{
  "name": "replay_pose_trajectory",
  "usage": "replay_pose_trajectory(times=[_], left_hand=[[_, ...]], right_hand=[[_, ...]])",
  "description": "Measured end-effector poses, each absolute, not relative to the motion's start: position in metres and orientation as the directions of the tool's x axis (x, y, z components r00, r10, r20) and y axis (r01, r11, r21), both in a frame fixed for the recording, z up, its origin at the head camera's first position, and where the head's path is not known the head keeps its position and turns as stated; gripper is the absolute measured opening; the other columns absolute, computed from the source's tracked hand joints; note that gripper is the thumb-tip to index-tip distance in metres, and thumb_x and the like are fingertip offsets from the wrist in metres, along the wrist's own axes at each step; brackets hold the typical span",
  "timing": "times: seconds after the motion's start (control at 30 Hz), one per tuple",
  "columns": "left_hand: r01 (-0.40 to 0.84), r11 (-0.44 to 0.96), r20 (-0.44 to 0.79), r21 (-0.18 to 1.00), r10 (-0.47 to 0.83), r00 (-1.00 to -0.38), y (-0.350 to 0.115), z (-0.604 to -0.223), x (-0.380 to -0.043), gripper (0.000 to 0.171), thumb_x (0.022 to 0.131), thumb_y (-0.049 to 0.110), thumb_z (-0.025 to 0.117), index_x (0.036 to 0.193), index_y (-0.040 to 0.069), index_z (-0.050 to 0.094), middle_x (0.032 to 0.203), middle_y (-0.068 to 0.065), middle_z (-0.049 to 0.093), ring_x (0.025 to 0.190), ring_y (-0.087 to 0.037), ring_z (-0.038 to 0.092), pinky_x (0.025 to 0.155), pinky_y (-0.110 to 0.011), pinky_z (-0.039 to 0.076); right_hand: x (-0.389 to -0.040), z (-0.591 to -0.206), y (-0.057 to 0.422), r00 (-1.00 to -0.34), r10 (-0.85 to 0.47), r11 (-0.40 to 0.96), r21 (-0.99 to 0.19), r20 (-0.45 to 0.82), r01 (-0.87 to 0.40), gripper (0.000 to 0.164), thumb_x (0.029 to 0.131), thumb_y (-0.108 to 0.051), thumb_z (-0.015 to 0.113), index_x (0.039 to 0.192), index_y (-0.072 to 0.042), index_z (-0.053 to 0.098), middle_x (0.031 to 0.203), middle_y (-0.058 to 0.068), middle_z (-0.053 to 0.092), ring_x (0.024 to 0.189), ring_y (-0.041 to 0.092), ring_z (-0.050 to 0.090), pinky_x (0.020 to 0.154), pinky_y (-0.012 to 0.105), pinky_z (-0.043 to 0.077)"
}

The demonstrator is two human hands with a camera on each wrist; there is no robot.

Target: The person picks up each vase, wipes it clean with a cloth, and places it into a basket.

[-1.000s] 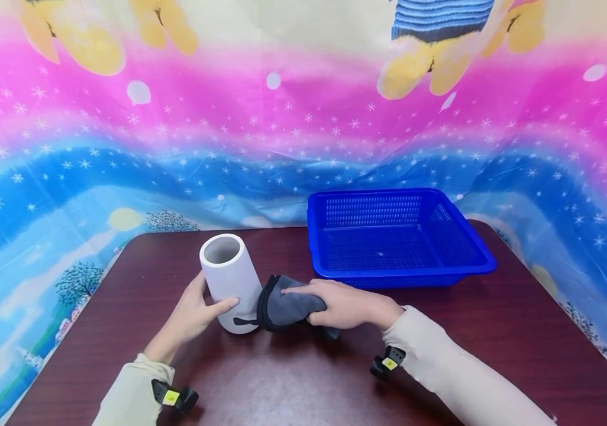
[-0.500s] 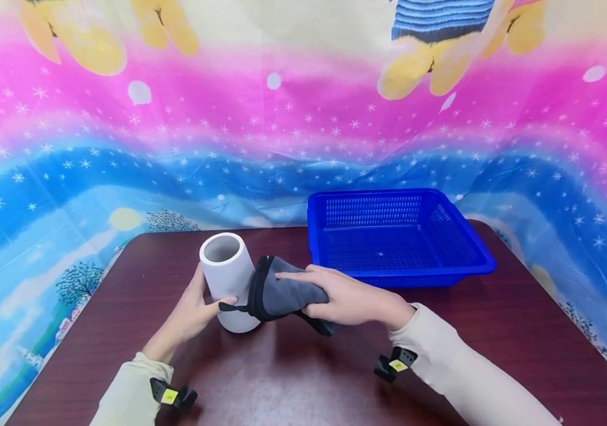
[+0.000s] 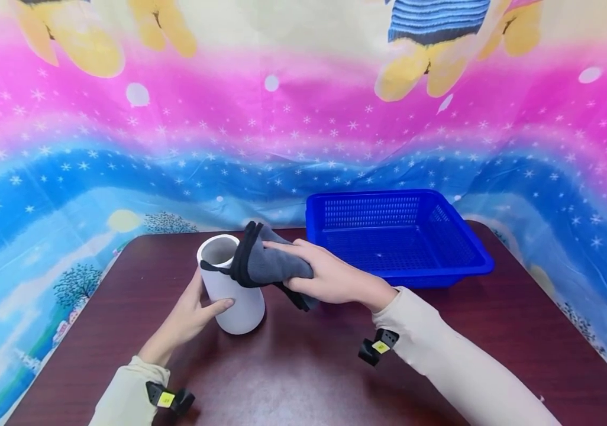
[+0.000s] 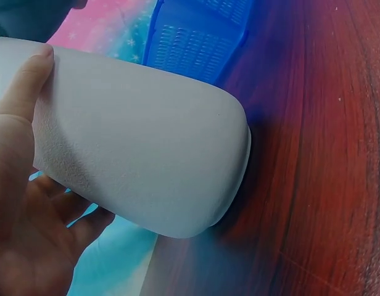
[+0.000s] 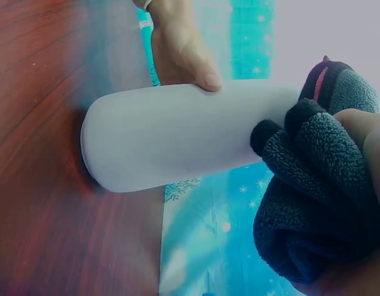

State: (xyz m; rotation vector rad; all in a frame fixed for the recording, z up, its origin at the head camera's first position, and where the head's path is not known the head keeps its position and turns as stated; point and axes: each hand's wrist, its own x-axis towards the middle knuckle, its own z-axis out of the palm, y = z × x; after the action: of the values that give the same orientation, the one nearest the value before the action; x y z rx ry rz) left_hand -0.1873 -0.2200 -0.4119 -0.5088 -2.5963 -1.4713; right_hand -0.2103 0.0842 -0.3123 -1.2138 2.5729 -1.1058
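Observation:
A white vase (image 3: 236, 310), a tapered cylinder with a round open mouth, stands upright on the table. My left hand (image 3: 189, 313) grips its left side, thumb across the front and the other fingers behind it. In the left wrist view the vase (image 4: 147, 135) fills the middle, its base on the wood. My right hand (image 3: 330, 275) holds a bunched grey cloth (image 3: 277, 260) with black edging and a small hanging loop. The cloth lies against the vase's upper right side by the rim. In the right wrist view the folded cloth (image 5: 319, 179) covers part of the vase's upper end.
A blue plastic basket (image 3: 399, 275) with slotted walls stands at the back right of the dark wooden table (image 3: 293, 378). Behind the table hangs a patterned pink and blue cloth backdrop (image 3: 293, 124). Each wrist carries a small black camera.
My right hand has moved the grey cloth up the vase's right side, from near the base to the rim. The left hand keeps its grip and the vase stays in place.

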Motion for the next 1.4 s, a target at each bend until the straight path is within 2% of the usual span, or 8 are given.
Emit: replay_pose_trajectory(times=[0.17, 0.37, 0.6, 1.0, 1.27, 1.4], left_hand=[[0.35, 0.454, 0.259, 0.819, 0.253, -0.932, -0.221, -0.411, -0.187, 0.092, 0.093, 0.022, 0.072, 0.159, 0.04, 0.011, 0.159, -0.011, 0.035, 0.138, -0.037, 0.047, 0.103, -0.064, 0.047], [0.345, 0.438, 0.253, 0.83, 0.256, -0.933, -0.221, -0.411, -0.186, 0.089, 0.094, 0.021, 0.072, 0.159, 0.037, 0.015, 0.158, -0.01, 0.037, 0.136, -0.035, 0.048, 0.102, -0.061, 0.048], [0.314, 0.445, 0.224, 0.839, 0.244, -0.944, -0.22, -0.41, -0.185, 0.087, 0.094, 0.024, 0.073, 0.159, 0.036, 0.016, 0.158, -0.01, 0.037, 0.137, -0.036, 0.047, 0.104, -0.064, 0.047], [0.338, 0.44, 0.247, 0.832, 0.252, -0.936, -0.222, -0.411, -0.187, 0.088, 0.093, 0.021, 0.072, 0.159, 0.035, 0.016, 0.157, -0.012, 0.039, 0.136, -0.037, 0.049, 0.102, -0.063, 0.049], [0.347, 0.473, 0.257, 0.81, 0.246, -0.935, -0.222, -0.411, -0.188, 0.09, 0.093, 0.021, 0.073, 0.16, 0.035, 0.015, 0.155, -0.009, 0.042, 0.129, -0.022, 0.054, 0.097, -0.049, 0.054], [0.347, 0.471, 0.256, 0.811, 0.247, -0.935, -0.222, -0.411, -0.188, 0.09, 0.092, 0.022, 0.073, 0.16, 0.036, 0.015, 0.157, -0.009, 0.041, 0.129, -0.023, 0.053, 0.097, -0.048, 0.054]], right_hand=[[-0.215, -0.314, 0.073, -0.685, -0.697, 0.425, -0.649, 0.21, -0.631, 0.069, 0.09, -0.019, 0.062, 0.153, -0.041, 0.041, 0.109, 0.001, 0.057, 0.097, 0.014, 0.054, 0.086, 0.035, 0.049], [-0.221, -0.321, 0.065, -0.691, -0.689, 0.442, -0.63, 0.217, -0.639, 0.069, 0.09, -0.019, 0.063, 0.153, -0.038, 0.042, 0.106, 0.001, 0.057, 0.095, 0.014, 0.053, 0.085, 0.033, 0.048], [-0.223, -0.321, 0.061, -0.686, -0.7, 0.465, -0.604, 0.196, -0.647, 0.07, 0.091, -0.019, 0.062, 0.154, -0.036, 0.04, 0.109, 0.003, 0.057, 0.093, 0.014, 0.053, 0.082, 0.032, 0.048], [-0.225, -0.321, 0.057, -0.673, -0.725, 0.483, -0.588, 0.147, -0.649, 0.071, 0.091, -0.016, 0.06, 0.156, -0.035, 0.037, 0.112, 0.002, 0.06, 0.096, 0.015, 0.05, 0.081, 0.032, 0.048], [-0.225, -0.324, 0.056, -0.672, -0.727, 0.486, -0.584, 0.141, -0.65, 0.071, 0.09, -0.015, 0.06, 0.156, -0.034, 0.038, 0.114, 0.002, 0.062, 0.098, 0.015, 0.05, 0.084, 0.032, 0.048], [-0.225, -0.325, 0.056, -0.677, -0.724, 0.493, -0.588, 0.131, -0.641, 0.072, 0.091, -0.016, 0.061, 0.156, -0.034, 0.038, 0.113, 0.003, 0.06, 0.097, 0.016, 0.051, 0.084, 0.032, 0.047]])
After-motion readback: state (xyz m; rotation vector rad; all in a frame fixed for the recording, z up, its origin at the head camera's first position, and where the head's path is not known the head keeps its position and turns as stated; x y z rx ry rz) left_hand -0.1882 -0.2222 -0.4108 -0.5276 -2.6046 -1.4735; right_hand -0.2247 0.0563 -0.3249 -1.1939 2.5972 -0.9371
